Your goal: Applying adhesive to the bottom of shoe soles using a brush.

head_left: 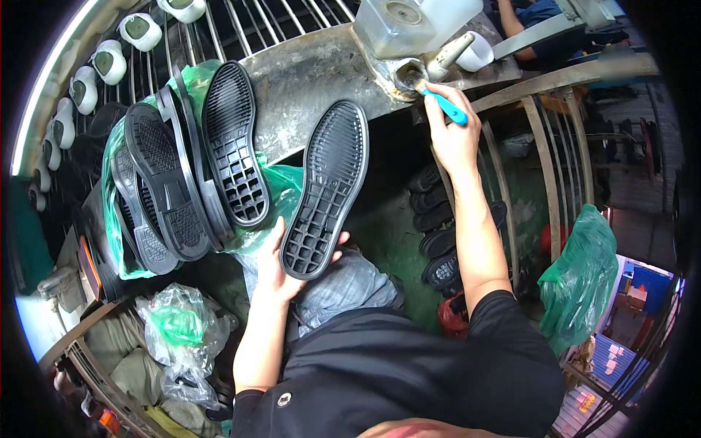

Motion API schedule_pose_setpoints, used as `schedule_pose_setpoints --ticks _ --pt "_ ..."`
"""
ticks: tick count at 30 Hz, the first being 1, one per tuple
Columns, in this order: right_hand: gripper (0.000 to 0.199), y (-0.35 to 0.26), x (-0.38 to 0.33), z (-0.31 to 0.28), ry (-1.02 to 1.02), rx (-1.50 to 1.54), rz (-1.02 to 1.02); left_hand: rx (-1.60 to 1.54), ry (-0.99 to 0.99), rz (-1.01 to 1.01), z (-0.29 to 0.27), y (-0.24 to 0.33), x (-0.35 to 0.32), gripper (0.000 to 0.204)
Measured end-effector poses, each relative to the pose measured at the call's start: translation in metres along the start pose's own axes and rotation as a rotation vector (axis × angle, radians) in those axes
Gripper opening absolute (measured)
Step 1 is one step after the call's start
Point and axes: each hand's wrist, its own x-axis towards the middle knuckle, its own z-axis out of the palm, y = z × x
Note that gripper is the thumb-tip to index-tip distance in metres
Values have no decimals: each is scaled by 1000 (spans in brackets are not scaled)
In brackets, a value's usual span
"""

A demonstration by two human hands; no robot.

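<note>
Above lap, left hand (276, 271) cradles black sole (326, 188); right hand (451, 131) raised gripping brush (444, 105).

Black grid-patterned sole (326, 191), blue-handled brush (447, 106), green plastic bag (580, 281), white shoe lasts (98, 62).

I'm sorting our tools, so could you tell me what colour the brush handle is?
Bright blue; the brush handle shows best in the head view, in the right hand.
</note>
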Motion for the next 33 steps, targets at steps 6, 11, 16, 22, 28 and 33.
schedule_pose_setpoints --ticks 6,11,16,22,28,33 --pt "17 12 -27 17 149 488 231 41 73 203 -1 -13 -9 68" --pt "13 -30 -59 72 -378 647 178 30 126 213 -3 -14 -10 68" --pt "13 -28 -39 74 -146 429 183 19 170 210 4 -13 -7 70" --pt "15 -29 -24 74 -168 316 108 38 64 193 8 -12 -8 72" --pt "8 -25 -51 28 -128 26 -278 434 -10 284 17 -17 -8 93" --pt "16 -12 -25 10 89 175 165 476 43 339 22 -17 -5 85"
